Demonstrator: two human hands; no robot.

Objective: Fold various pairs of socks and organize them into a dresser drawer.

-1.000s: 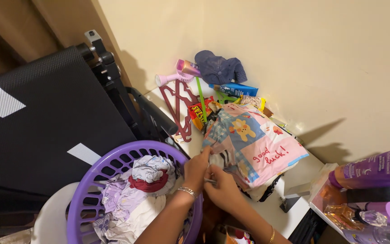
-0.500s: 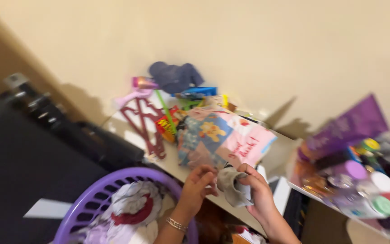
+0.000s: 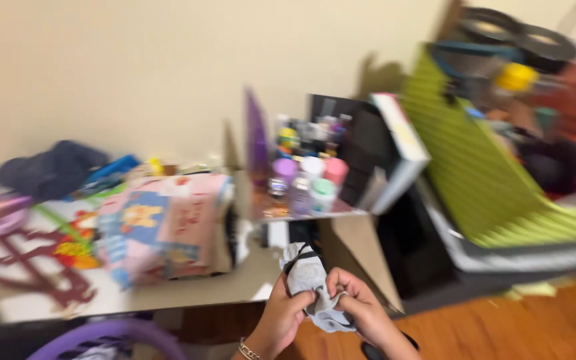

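Low in the middle of the blurred head view, my left hand (image 3: 279,319) and my right hand (image 3: 361,310) both grip a small grey and white sock (image 3: 305,275) with a dark band. The sock is bunched between my fingers, just in front of the edge of a beige table (image 3: 235,288). A bracelet circles my left wrist.
On the table lies a folded pink and blue patchwork cloth (image 3: 165,223), with dark red hangers (image 3: 28,267) and a dark cap (image 3: 51,167) to its left. Bottles and jars (image 3: 305,180) crowd a tray. A green slatted panel (image 3: 495,173) leans at right. A purple basket rim (image 3: 101,333) shows bottom left.
The view has swung to the right, away from the purple basket. My hands pulled the sock from the pile and now hold it together lower, in front of the table edge.
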